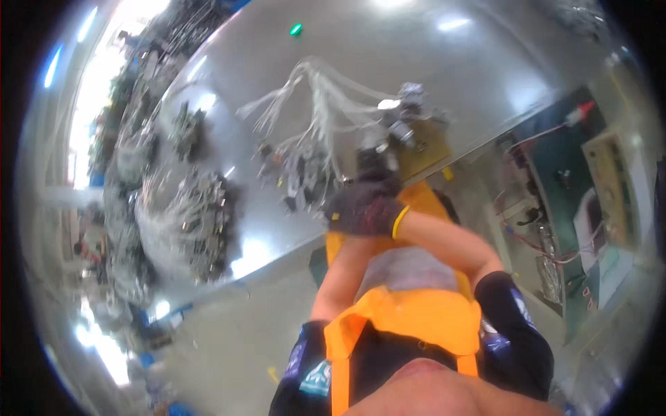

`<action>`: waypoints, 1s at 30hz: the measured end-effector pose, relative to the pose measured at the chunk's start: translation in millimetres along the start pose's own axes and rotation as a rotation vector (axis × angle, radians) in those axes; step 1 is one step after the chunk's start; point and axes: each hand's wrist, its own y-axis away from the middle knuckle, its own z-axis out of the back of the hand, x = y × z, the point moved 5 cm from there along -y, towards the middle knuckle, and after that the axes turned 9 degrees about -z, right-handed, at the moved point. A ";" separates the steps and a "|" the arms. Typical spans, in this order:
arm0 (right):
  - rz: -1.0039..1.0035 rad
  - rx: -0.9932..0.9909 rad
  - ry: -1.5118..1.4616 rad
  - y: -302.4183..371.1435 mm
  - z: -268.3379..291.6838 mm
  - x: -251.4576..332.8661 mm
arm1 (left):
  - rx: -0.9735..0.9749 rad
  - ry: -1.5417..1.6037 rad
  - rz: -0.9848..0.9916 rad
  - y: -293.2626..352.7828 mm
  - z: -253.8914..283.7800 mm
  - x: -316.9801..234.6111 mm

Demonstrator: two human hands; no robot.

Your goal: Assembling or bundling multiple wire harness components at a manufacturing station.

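My left hand (341,211) and my right hand (378,206) are close together and overlapping at the near edge of a shiny metal table (479,76). Both wear dark work gloves, and the right glove has a yellow cuff. Blur and overlap hide the fingers, so their grip cannot be made out. Just beyond them lies a bundle of thin white wires (320,104), fanned out on the table. Grey and metallic pieces (302,173) cluster at the wire ends, left of my hands. More small silvery parts (401,130) sit ahead and to the right, by a tan board (427,147).
Large heaps of wire bundles (184,218) fill the table's left side, with a smaller dark clump (187,132) above. A green light (296,29) shows at the far side. On the right, a dark green work surface (572,187) holds cables and tools. My orange apron (416,315) hangs below.
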 end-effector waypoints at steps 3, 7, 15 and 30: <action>-0.170 -0.291 -0.452 17.8 36.8 -21.6 | 0.072 0.357 -0.402 -12.3 29.0 14.1; -0.529 -0.295 -1.190 34.2 56.7 -86.7 | -0.046 0.499 -0.785 -32.3 31.6 13.0; -0.729 -0.577 -1.156 60.5 62.8 -158.0 | -0.171 0.547 -0.718 -28.3 54.5 21.7; -0.107 -0.729 -0.063 77.2 62.7 -129.6 | -0.035 0.479 -0.628 -11.0 59.8 -3.3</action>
